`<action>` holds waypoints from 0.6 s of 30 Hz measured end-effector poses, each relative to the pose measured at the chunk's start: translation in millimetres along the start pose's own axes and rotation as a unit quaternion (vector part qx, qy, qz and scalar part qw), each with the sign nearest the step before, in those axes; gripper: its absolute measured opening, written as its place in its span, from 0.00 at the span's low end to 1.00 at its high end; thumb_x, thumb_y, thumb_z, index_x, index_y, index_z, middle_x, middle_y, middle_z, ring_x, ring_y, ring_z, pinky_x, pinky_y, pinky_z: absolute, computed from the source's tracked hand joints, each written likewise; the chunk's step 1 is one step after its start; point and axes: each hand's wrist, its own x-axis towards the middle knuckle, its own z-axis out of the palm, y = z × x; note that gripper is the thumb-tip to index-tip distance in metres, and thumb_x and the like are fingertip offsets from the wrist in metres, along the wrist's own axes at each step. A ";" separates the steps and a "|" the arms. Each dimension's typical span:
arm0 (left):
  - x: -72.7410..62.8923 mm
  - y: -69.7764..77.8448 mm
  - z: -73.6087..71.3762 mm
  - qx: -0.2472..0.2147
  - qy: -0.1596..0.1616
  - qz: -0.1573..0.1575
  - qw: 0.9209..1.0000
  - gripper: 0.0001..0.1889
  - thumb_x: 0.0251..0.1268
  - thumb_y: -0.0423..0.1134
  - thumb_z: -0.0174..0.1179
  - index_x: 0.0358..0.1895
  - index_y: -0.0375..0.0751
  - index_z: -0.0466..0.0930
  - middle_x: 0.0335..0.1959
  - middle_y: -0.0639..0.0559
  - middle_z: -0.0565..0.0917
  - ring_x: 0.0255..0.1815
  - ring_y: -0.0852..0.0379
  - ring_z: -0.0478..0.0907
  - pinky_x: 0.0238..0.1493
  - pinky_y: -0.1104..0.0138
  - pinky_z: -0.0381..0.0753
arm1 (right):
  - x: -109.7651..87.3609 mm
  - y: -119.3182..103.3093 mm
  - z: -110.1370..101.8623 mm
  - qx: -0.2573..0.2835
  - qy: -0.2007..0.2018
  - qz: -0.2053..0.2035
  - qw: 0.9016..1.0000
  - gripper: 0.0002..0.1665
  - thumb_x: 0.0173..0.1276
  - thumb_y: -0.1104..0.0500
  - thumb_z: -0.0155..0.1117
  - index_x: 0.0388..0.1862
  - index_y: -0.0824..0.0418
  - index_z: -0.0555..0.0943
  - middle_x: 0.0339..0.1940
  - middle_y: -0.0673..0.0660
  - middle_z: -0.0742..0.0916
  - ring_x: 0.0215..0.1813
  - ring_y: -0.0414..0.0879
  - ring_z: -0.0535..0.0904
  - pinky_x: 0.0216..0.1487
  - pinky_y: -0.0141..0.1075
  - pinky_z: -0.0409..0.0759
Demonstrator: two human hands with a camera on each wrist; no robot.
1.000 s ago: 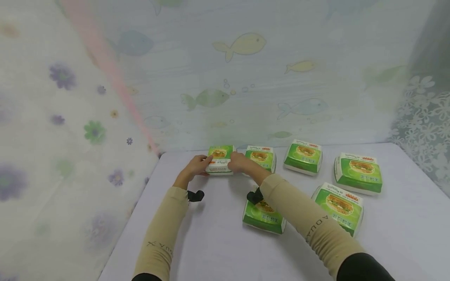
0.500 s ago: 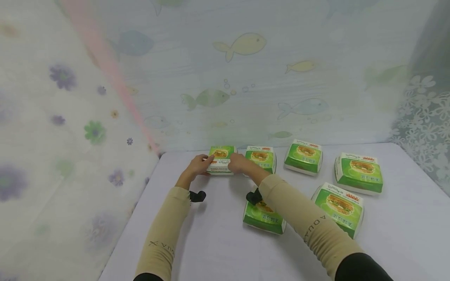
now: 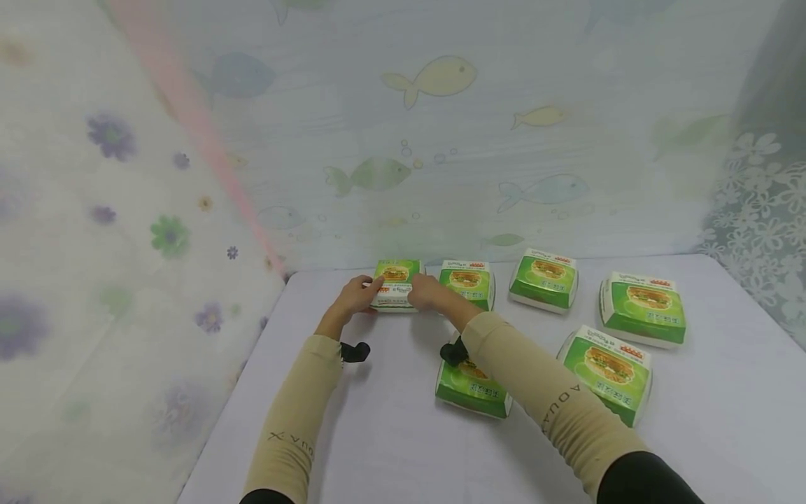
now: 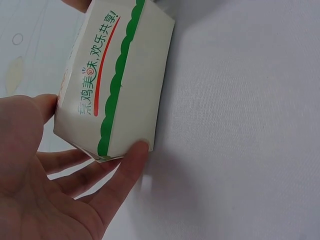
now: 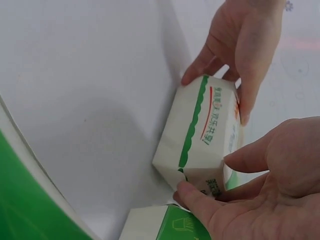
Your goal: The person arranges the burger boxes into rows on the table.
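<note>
A green and white paper burger box (image 3: 395,299) with a burger picture on its lid sits at the far edge of the table. My left hand (image 3: 356,294) holds its left end, thumb at the lid and fingers (image 4: 132,162) low against the side. At the opposite end my right hand (image 5: 270,185) grips the same box, thumb at the top edge and index finger on the end wall. The box's white front wall (image 4: 112,85) carries green scallops and a red line. Just right of it stands a second burger box (image 3: 467,282), partly behind my right hand.
More burger boxes lie to the right: one at the back (image 3: 543,281), one at the far right (image 3: 642,311) and one nearer (image 3: 607,371). Another box (image 3: 472,392) lies under my right forearm. A fish-print curtain (image 3: 441,175) hangs behind the white table (image 3: 378,434).
The held box and my left hand have shifted very slightly right since the first frame. Both hands keep their hold, and the other boxes stay put.
</note>
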 end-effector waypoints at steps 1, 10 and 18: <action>-0.1 0.0 0.1 0.001 0.001 0.001 1.000 0.37 0.79 0.60 0.50 0.75 0.32 0.63 0.65 0.33 0.75 0.50 0.46 0.82 0.46 0.61 0.87 | 0.5 -0.1 0.1 -0.002 0.000 0.001 1.000 0.14 0.76 0.66 0.50 0.55 0.71 0.74 0.41 0.59 0.78 0.38 0.48 0.70 0.40 0.38 0.70; -2.0 2.0 0.2 0.001 0.002 0.006 1.000 0.38 0.80 0.60 0.48 0.76 0.31 0.61 0.70 0.32 0.70 0.56 0.42 0.81 0.48 0.60 0.87 | 1.8 0.1 0.5 -0.004 0.003 0.017 1.000 0.19 0.77 0.65 0.51 0.62 0.72 0.72 0.48 0.61 0.80 0.42 0.49 0.72 0.45 0.40 0.73; -2.5 2.5 -2.0 0.009 0.002 0.002 1.000 0.38 0.80 0.61 0.47 0.76 0.31 0.62 0.70 0.33 0.71 0.58 0.42 0.79 0.52 0.58 0.85 | -1.4 -0.8 -0.2 0.010 0.005 0.014 1.000 0.22 0.76 0.65 0.51 0.66 0.73 0.69 0.56 0.65 0.80 0.48 0.52 0.73 0.55 0.43 0.76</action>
